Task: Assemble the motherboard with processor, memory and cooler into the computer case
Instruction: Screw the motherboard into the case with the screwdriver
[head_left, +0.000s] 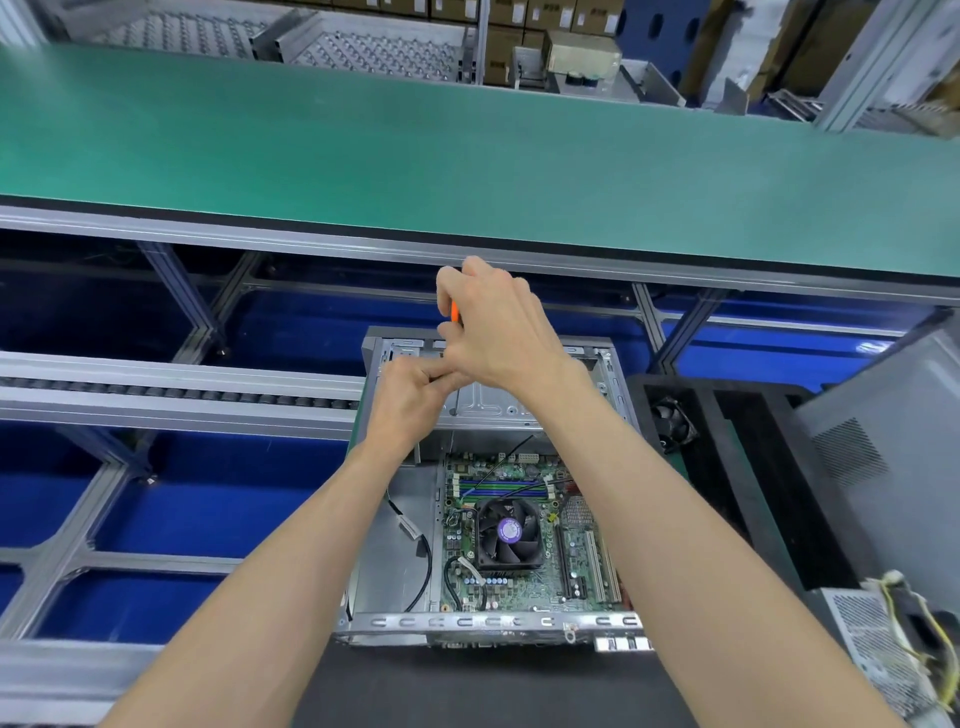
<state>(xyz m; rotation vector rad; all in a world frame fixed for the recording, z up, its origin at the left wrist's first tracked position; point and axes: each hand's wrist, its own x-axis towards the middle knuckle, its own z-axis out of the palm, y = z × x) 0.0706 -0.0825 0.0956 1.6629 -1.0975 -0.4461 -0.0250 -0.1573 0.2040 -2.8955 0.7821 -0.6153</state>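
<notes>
Head view, looking down over two bare forearms that reach away from the viewer. At far left, a grey roller rail (176, 400) runs across above blue flooring. Moving right, the left hand (410, 400) hovers over the far end of an open computer case (488, 623), its fingers curled and pinching something too small to make out. Just right of it and touching it, the right hand (498, 327) grips an orange-handled tool (454, 313), mostly hidden by the fingers. Both hands sit above the case's bare metal bay, farther away than the motherboard (524, 577). That green board lies flat inside the case, nearer the viewer than the hands, between the two forearms. A black cooler fan (509, 532) with a purple centre label sits on it, with blue and green memory slots (501, 489) just beyond. Right of the case stands a black foam tray (753, 499), then a grey panel (893, 457).
</notes>
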